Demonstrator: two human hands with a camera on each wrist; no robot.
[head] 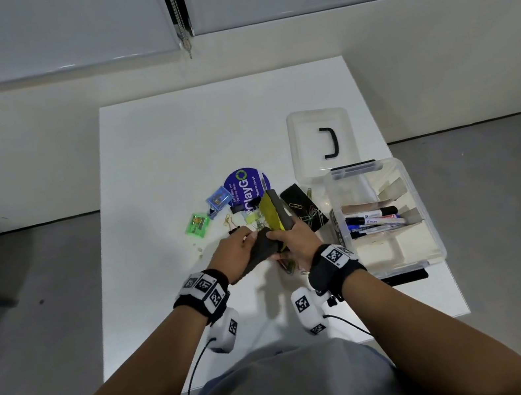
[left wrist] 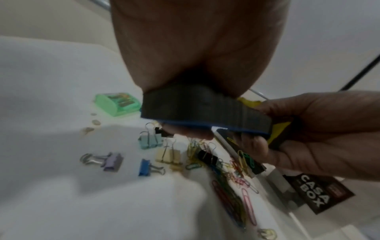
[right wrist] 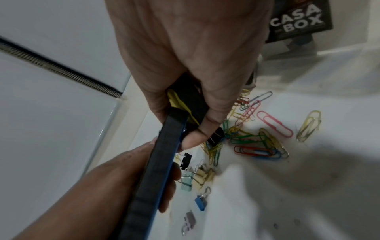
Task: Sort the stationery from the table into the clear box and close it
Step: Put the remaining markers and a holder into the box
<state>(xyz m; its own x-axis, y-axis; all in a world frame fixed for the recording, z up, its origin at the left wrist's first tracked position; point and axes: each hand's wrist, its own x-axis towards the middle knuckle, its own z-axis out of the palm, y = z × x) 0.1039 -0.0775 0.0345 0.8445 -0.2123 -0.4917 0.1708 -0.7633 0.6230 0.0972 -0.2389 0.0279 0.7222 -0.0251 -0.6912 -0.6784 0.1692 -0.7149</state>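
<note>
Above the middle of the white table point(head: 154, 153) my left hand point(head: 248, 239) grips a dark foam eraser with a blue edge point(head: 261, 251) point(left wrist: 205, 110) point(right wrist: 158, 162). My right hand point(head: 281, 239) grips a yellow-and-grey eraser point(head: 275, 212) point(right wrist: 186, 99), which stands upright and meets the dark one end to end. The clear box point(head: 431, 236) stands open at the right, with markers point(head: 374, 220) in one compartment. Coloured paper clips point(right wrist: 259, 142) and binder clips point(left wrist: 144, 155) lie on the table under my hands.
The clear lid point(head: 306, 140) with a black handle lies behind the box. A purple round card point(head: 246, 184), a blue case point(head: 218, 198), a green case point(head: 197, 225) and a black pad with clips on it point(head: 302, 204) lie beyond my hands.
</note>
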